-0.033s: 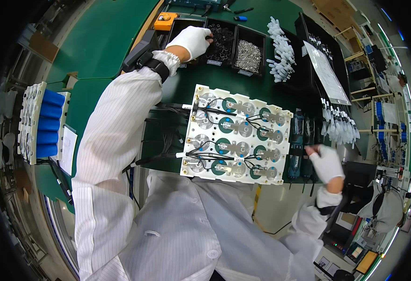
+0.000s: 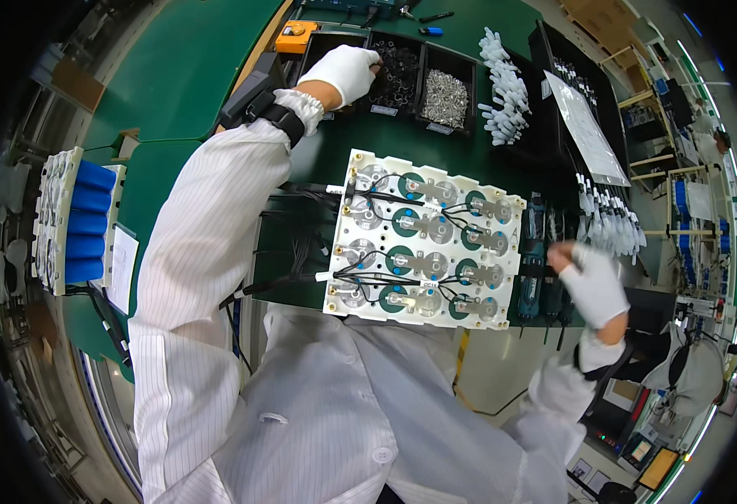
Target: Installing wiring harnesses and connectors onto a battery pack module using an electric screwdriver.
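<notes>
An orange box (image 2: 296, 38) sits at the top, left of centre; a black pen (image 2: 436, 17) lies farther right. At far left stands a pack with blue cells (image 2: 85, 223), a paper sheet (image 2: 123, 267) at its lower right. Cartons (image 2: 605, 25) occupy the upper right; a yellow stripe (image 2: 462, 361) marks the floor, lower centre.

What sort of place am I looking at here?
Probably a factory assembly workstation: a white panel with wired metal terminals lies on the green bench, near trays holding small black parts and silver hardware.
</notes>
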A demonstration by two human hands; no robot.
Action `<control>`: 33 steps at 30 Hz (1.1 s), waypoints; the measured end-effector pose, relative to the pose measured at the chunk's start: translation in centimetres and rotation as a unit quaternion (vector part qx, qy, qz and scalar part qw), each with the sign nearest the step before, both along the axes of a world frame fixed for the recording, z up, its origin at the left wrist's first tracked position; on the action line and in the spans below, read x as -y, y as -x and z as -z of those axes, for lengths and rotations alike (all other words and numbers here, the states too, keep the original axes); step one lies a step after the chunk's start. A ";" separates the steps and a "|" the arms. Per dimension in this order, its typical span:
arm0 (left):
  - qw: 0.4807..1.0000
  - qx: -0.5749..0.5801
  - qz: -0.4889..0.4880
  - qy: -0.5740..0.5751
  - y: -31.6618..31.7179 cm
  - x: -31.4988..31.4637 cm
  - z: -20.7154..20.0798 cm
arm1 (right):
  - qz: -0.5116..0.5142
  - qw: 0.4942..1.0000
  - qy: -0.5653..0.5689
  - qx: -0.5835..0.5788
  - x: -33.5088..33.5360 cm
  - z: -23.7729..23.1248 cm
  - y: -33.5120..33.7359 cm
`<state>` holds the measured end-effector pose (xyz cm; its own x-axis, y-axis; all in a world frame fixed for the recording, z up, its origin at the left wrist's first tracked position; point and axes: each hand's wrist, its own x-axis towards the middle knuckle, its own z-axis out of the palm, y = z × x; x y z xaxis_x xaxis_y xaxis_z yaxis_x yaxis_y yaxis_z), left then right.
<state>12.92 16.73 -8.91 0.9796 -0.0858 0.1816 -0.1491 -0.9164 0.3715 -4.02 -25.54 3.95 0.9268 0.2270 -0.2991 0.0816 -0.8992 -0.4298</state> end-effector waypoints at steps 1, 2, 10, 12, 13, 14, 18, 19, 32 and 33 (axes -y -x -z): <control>1.000 0.020 -0.004 -0.021 0.0 0.3 0.2 | -0.047 0.994 -0.103 -0.001 -2.4 -1.3 -1.3; 1.000 0.019 -0.007 -0.022 0.2 -0.1 0.6 | -0.099 0.974 -0.205 -0.003 -4.9 -1.8 -3.5; 0.997 -0.015 0.027 0.069 0.3 1.2 -1.9 | -0.286 0.924 0.208 0.149 -18.8 9.4 -21.1; 0.986 -0.001 0.016 0.165 2.2 1.1 -3.0 | -0.306 0.901 0.268 0.152 -20.1 11.1 -22.2; 0.972 -0.032 0.043 0.231 3.5 1.2 -4.2 | -0.303 0.902 0.254 0.173 -19.7 11.5 -22.6; 0.951 -0.063 0.064 0.294 5.2 1.1 -5.6 | -0.304 0.902 0.238 0.195 -19.7 11.9 -23.0; 0.908 -0.096 0.075 0.400 12.2 -0.1 -8.5 | -0.238 0.921 0.227 0.211 -20.9 11.5 -22.5; 0.908 -0.096 0.075 0.400 14.0 0.0 -9.1 | -0.237 0.921 0.226 0.210 -20.7 11.5 -22.5; 0.800 -0.134 -0.076 0.580 25.3 1.4 -7.2 | -0.128 0.960 0.137 0.210 -18.4 12.5 -26.0; 0.805 -0.133 -0.082 0.572 25.2 1.5 -7.1 | -0.135 0.961 0.124 0.205 -18.6 11.4 -25.1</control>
<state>-12.23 15.26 -1.81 0.9783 0.1225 -0.1673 0.1624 0.0493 0.9855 21.04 -6.96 -7.46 0.8956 0.4449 0.0029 0.4434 -0.8920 -0.0875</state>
